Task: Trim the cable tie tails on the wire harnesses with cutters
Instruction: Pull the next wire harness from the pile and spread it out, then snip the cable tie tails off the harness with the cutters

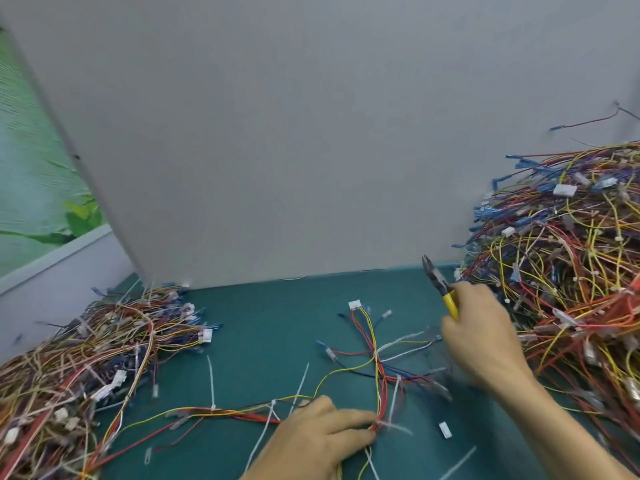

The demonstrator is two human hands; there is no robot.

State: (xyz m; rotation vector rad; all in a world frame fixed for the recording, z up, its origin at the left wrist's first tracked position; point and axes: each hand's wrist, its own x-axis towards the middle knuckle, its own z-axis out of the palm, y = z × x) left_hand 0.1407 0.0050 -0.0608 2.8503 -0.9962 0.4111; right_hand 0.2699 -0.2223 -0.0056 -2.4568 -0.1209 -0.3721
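A grey panel is standing upright across the back of the green mat and filling most of the view. On the right, a tall heap of wire harnesses is piling up against it, with red, yellow and blue wires tangled among white plugs. A lower heap is lying flatter on the left side of the mat. Between the two, a single harness is lying spread on the mat, its wires fanning out from a tied point and running left as a red and yellow bundle. The right hand is hanging over the harness's right branches, fingers curled round the yellow handles of the cutters. Their dark nose is pointing up toward the panel, clear of the wires, and whether the blades are parted cannot be told. The left hand is resting low on the mat, pinching the bundle at a tie. White cable tie tails are sticking up untrimmed from the bundle left of that hand. A small white connector is lying loose near its right.
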